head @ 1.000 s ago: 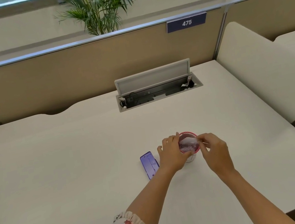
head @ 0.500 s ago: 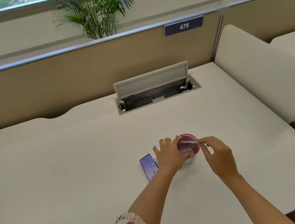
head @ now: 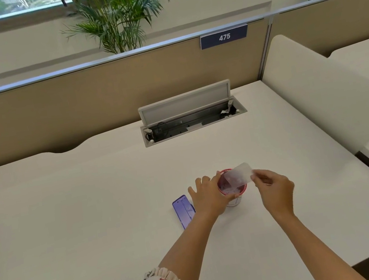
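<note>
The left hand (head: 209, 197) curls round the small red-rimmed cup (head: 234, 202), thumb on the near side and fingers on the far rim, steadying it where it stands on the white bench (head: 91, 205), near the middle and toward the front. The right hand (head: 274, 188) pinches the right-hand edge of a translucent film (head: 239, 174) between thumb and fingertips.

Half a second ago the film lay nearly flat across the cup's mouth, with the right hand close against the rim. Now the film stands lifted and tilted above the far right side of the rim, its lower end down at the mouth, and the pinkish inside of the cup shows beneath it. The right hand has drawn a little to the right and away from the cup. The left hand's grip looks unchanged, and the cup sits on the same spot.

A purple phone (head: 184, 210) lies flat just left of the left hand, as before.
</note>
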`<action>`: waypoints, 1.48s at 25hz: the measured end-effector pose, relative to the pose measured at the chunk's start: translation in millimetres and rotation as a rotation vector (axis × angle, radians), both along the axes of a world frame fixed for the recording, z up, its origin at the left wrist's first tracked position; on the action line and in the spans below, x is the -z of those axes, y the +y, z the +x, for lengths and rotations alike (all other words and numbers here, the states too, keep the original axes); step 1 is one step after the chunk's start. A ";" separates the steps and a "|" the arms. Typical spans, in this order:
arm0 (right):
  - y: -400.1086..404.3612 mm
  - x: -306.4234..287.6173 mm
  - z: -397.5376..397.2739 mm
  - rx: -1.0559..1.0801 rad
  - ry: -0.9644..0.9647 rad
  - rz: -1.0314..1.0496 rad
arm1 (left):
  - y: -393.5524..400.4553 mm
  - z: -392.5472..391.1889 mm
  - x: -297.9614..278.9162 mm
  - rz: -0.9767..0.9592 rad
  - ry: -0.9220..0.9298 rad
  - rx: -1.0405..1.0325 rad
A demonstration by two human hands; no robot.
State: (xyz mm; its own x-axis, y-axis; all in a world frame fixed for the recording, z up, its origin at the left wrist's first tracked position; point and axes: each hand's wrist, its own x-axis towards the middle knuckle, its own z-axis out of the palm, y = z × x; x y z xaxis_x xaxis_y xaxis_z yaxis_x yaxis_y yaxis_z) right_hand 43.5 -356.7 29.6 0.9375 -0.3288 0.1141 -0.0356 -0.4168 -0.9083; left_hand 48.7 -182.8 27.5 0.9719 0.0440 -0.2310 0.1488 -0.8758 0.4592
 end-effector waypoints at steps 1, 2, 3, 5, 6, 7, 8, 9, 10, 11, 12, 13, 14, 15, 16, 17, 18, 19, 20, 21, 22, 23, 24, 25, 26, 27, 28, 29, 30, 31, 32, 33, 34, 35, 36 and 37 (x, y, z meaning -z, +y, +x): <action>-1.3 -0.6 1.0 0.065 0.065 0.091 | 0.7 -0.3 -0.2 -0.014 0.005 -0.004; -3.3 -1.2 1.9 0.103 0.120 0.166 | 1.7 -0.1 -0.5 -0.024 0.010 -0.008; -5.2 -2.1 2.1 0.119 0.153 0.218 | 2.4 -0.1 -0.4 -0.027 0.014 -0.008; -6.4 -6.1 1.0 0.111 0.146 0.243 | 2.4 -0.5 0.1 -0.022 0.019 -0.004; -4.8 -9.0 -0.7 0.097 0.107 0.230 | 2.3 -0.5 0.0 -0.021 0.020 -0.004; -2.7 -11.8 -2.9 0.074 0.046 0.207 | 2.4 -0.1 -0.3 -0.022 0.020 -0.007; -1.5 -13.0 -5.2 0.039 -0.023 0.169 | 2.5 0.3 -0.3 -0.024 0.020 -0.010; -1.4 -12.1 -7.6 -0.009 -0.082 0.107 | 2.4 0.3 -0.3 -0.025 0.020 -0.013; -1.7 -10.0 -10.0 -0.071 -0.114 0.019 | 2.3 0.0 -0.2 -0.024 0.018 -0.015; -2.3 -7.3 -13.0 -0.129 -0.121 -0.077 | 2.3 -0.6 -0.1 -0.020 0.016 -0.015; -3.4 -4.7 -15.5 -0.160 -0.126 -0.151 | 2.3 -0.8 0.0 -0.017 0.014 -0.014; -4.5 -2.4 -17.4 -0.162 -0.149 -0.191 | 2.5 -0.8 0.3 -0.017 0.012 -0.013; -5.6 -0.5 -18.3 -0.150 -0.190 -0.213 | 2.7 -0.4 0.3 -0.019 0.011 -0.014; -6.0 0.5 -18.4 -0.147 -0.220 -0.230 | 3.0 0.0 0.3 -0.022 0.009 -0.015; -5.9 0.5 -17.7 -0.156 -0.215 -0.239 | 2.9 -0.1 0.0 -0.023 0.009 -0.015; -5.3 0.1 -16.3 -0.165 -0.176 -0.227 | 2.4 -0.1 -0.1 -0.024 0.009 -0.013; -4.4 -0.3 -14.5 -0.158 -0.127 -0.184 | 2.1 0.0 0.1 -0.025 0.008 -0.014; -3.3 -0.1 -13.2 -0.124 -0.088 -0.113 | 1.8 -0.2 0.3 -0.026 0.009 -0.015; -2.5 -0.2 -11.6 -0.071 -0.060 -0.029 | 1.7 -0.3 -0.3 -0.023 0.006 -0.014; -1.8 -0.7 -9.7 -0.013 -0.026 0.066 | 1.8 -0.1 -1.4 -0.017 0.000 -0.009; -1.7 -0.5 -7.6 0.039 0.020 0.170 | 1.8 0.5 -2.2 -0.010 -0.006 0.002; -2.2 0.4 -5.8 0.081 0.074 0.276 | 1.4 1.3 -2.4 -0.006 -0.007 0.016; -3.6 2.0 -4.9 0.113 0.124 0.369 | 0.9 1.0 -2.1 -0.016 -0.004 0.026; -4.7 3.8 -3.9 0.133 0.164 0.443 | 0.9 -0.3 -1.2 -0.057 -0.002 0.024; -5.8 4.8 -3.4 0.143 0.191 0.500 | 0.7 -2.5 -0.3 -0.139 -0.002 0.009; -5.9 4.7 -3.0 0.142 0.208 0.539 | 1.6 -4.7 0.8 -0.251 -0.008 -0.020; -4.7 4.1 -2.2 0.134 0.218 0.562 | 4.3 -6.8 2.5 -0.361 -0.019 -0.053; -2.8 3.5 -1.5 0.121 0.222 0.576 | 8.1 -8.6 5.0 -0.447 -0.033 -0.081; -0.2 2.0 -0.4 0.104 0.225 0.585 | 12.4 -10.1 6.7 -0.510 -0.049 -0.108; 3.5 -0.1 0.7 0.079 0.225 0.589 | 17.1 -11.2 6.9 -0.566 -0.061 -0.140; 8.1 -2.5 2.0 0.046 0.224 0.584 | 22.0 -11.6 5.5 -0.625 -0.069 -0.177; 14.0 -4.8 3.4 0.001 0.224 0.566 | 26.4 -12.0 2.8 -0.691 -0.079 -0.219; 20.2 -7.1 4.8 -0.052 0.224 0.532 | 30.4 -11.4 0.2 -0.757 -0.092 -0.255; 27.7 -9.5 6.2 -0.107 0.227 0.490 | 34.9 -10.9 -2.3 -0.810 -0.100 -0.284; 36.4 -11.9 7.6 -0.158 0.236 0.447 | 40.8 -10.2 -4.1 -0.848 -0.097 -0.315; 45.1 -13.9 9.0 -0.200 0.249 0.419 | 47.1 -10.2 -5.2 -0.888 -0.084 -0.352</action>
